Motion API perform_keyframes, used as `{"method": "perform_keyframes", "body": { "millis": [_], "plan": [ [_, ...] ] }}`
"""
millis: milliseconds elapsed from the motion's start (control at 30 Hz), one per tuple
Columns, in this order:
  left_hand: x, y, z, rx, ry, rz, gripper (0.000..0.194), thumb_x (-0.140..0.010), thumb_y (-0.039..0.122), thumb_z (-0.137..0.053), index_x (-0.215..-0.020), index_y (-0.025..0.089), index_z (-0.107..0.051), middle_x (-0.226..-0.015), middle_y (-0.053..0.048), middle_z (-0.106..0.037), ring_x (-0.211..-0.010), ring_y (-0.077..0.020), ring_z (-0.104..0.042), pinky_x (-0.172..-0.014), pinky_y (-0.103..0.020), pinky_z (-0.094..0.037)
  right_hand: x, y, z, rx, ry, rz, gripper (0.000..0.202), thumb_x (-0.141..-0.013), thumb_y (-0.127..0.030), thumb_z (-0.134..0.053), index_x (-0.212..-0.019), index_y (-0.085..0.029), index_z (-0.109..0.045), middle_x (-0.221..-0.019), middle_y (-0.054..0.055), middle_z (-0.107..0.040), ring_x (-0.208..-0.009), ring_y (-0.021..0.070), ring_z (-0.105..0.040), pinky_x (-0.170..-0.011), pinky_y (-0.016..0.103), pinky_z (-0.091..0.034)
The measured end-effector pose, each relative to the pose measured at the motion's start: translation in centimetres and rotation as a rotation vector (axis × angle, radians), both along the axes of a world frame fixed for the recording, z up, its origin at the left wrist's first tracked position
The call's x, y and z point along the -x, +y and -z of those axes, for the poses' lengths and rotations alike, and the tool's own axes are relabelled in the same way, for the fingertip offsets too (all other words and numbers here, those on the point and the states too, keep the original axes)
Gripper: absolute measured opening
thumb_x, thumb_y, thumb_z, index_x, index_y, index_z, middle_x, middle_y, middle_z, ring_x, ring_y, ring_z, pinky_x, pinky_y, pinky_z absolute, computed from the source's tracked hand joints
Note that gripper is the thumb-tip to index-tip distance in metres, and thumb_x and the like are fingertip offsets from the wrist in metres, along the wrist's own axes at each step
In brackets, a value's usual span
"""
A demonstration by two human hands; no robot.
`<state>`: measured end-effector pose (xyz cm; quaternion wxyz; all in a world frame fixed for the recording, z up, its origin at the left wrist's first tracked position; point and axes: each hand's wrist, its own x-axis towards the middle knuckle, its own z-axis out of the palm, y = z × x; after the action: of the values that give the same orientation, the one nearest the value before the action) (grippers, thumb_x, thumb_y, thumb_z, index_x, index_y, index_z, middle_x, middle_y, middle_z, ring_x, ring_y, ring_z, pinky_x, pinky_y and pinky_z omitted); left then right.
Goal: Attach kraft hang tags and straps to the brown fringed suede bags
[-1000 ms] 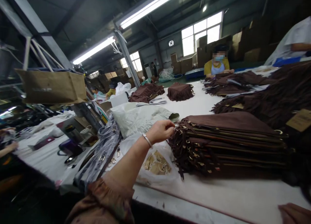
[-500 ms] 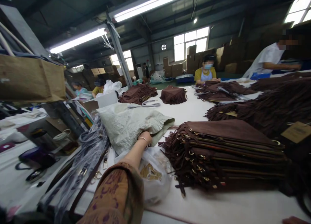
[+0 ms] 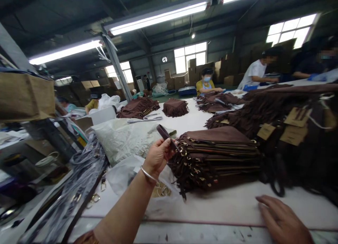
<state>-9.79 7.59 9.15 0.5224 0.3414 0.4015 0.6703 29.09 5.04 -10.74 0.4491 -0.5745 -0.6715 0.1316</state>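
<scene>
My left hand (image 3: pixel 160 155) pinches a dark brown looped strap (image 3: pixel 164 133), raised over the table beside the stacked bags. Brown fringed bags (image 3: pixel 221 145) with gold rings lie in a tall pile just right of that hand. Behind the hand rests a pale woven sack (image 3: pixel 124 140). A clear plastic bag (image 3: pixel 124 171) with tan tags inside is partly hidden by my forearm. At the lower right my right hand (image 3: pixel 283 215) holds nothing, its fingers apart and low over the white table (image 3: pixel 224 208).
Plastic-wrapped straps (image 3: pixel 84 173) with metal buckles lie at the left. More fringed bags with tan tags (image 3: pixel 294 134) are heaped at the right. A metal post (image 3: pixel 117 66) stands beyond the sack. Several people sit or stand farther back.
My left hand has come out of the woven sack's opening and now holds up the brown strap. My right hand has come further into view, and the view has turned right.
</scene>
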Motion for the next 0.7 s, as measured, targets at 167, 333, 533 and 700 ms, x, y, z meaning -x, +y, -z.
{"method": "perform_keyframes", "body": {
  "millis": [167, 333, 533, 700],
  "plan": [
    [-11.3, -6.7, 3.4, -0.178, 0.431, 0.001, 0.019, -0.085, 0.031, -0.069, -0.100, 0.019, -0.073, -0.099, -0.006, -0.074, -0.087, -0.0180, -0.069, -0.078, -0.030, -0.059, 7.4, -5.7, -10.0, 0.825, 0.938, -0.518, 0.061, -0.087, -0.069, -0.046, -0.109, -0.017, -0.068, -0.102, 0.012, -0.071, -0.100, 0.0265, -0.065, -0.083, 0.038, -0.051],
    [-16.1, -12.5, 6.9, -0.843, 0.989, 0.281, 0.027, -0.089, 0.018, -0.059, -0.113, 0.021, -0.069, -0.114, -0.011, -0.072, -0.107, -0.0230, -0.066, -0.093, -0.036, -0.054, 8.2, -7.4, -11.8, 0.720, 1.219, -0.496, 0.037, -0.080, -0.053, -0.069, -0.084, -0.017, -0.063, -0.076, 0.002, -0.063, -0.068, 0.0127, -0.057, -0.062, 0.024, -0.046],
    [-14.8, -15.1, 6.2, -0.673, 1.052, 0.726, 0.020, -0.084, 0.016, -0.056, -0.097, 0.019, -0.071, -0.101, -0.009, -0.075, -0.090, -0.0205, -0.070, -0.081, -0.029, -0.055, 6.4, -8.3, -10.6, 0.684, 1.053, -0.413, 0.039, -0.083, -0.057, -0.064, -0.082, -0.019, -0.055, -0.062, -0.007, -0.048, -0.047, 0.0058, -0.042, -0.044, 0.019, -0.034],
    [-13.4, -13.6, 4.1, -0.105, 0.957, 0.391, 0.022, -0.091, 0.033, -0.051, -0.096, 0.016, -0.064, -0.074, -0.004, -0.067, -0.062, -0.0132, -0.060, -0.056, -0.022, -0.044, 7.3, -8.8, -12.1, 0.773, 0.806, -0.635, 0.041, -0.083, -0.058, -0.063, -0.077, -0.018, -0.055, -0.053, -0.009, -0.041, -0.040, 0.0042, -0.032, -0.039, 0.019, -0.023]
  ]
}}
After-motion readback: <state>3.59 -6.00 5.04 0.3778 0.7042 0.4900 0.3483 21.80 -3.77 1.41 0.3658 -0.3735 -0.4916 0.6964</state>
